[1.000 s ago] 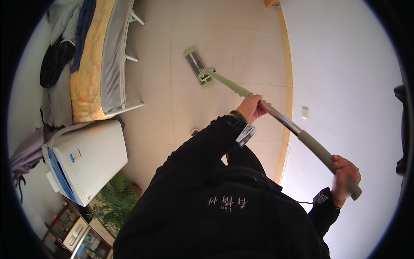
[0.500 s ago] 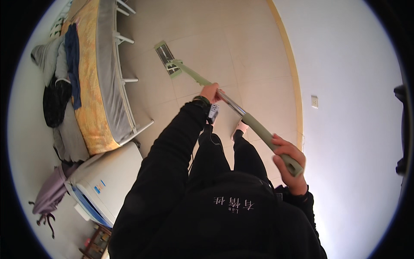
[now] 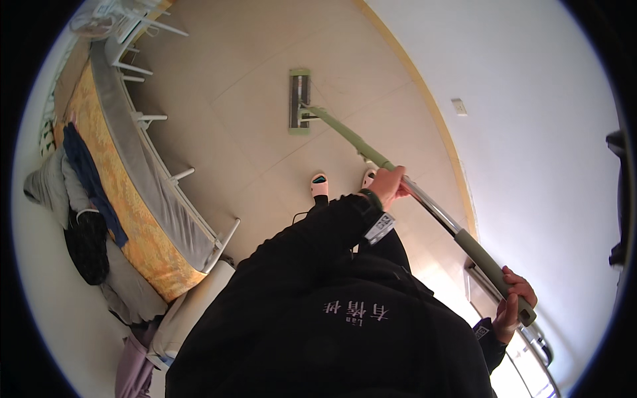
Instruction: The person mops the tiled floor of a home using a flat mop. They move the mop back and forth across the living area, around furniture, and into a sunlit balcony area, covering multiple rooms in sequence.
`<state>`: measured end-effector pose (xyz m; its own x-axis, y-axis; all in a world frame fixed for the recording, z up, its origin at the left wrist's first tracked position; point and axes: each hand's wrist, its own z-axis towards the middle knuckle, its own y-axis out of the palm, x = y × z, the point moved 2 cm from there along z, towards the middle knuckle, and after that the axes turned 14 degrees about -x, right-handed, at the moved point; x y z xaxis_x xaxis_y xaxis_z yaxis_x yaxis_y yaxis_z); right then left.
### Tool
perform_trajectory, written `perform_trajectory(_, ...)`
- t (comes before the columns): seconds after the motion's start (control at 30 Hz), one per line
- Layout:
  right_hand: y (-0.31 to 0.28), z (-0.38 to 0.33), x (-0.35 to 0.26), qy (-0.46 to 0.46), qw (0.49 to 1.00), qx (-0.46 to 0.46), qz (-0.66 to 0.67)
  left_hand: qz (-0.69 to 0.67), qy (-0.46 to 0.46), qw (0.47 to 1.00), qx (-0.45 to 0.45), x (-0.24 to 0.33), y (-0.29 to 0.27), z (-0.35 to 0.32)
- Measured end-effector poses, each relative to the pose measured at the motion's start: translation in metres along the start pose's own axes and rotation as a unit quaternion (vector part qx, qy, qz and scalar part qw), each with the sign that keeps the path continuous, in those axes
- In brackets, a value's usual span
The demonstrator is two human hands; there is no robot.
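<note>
A green flat mop slants from the tiled floor up to my right side. Its oblong head rests on the floor ahead of my feet, long side pointing away from me. My left hand is wrapped round the pole where the green sleeve meets the bare metal. At the upper end, my right hand grips the thick green handle, fingers curled round it near the end cap. Pink slippers show on my feet below the pole.
Along the left stands a bed frame with a yellow patterned mattress and white legs. Clothes lie heaped on it. A white wall with a socket rises on the right above a yellow skirting. A white cabinet-like box stands lower left.
The mop head has moved right and turned from slanted to nearly straight ahead. Both hands have shifted right with the pole. My view has swung, showing more of the room's far left corner.
</note>
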<state>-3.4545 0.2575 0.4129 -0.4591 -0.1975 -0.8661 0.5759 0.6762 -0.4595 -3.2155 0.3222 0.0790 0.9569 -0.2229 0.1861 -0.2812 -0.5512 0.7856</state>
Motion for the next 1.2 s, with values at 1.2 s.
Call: perform_trajectory(1.2,-0.047,-0.106,0.132,0.110,0.940,0.283,0.158,0.222,-0.168,0.960,-0.008,-0.134,0.068,0.163)
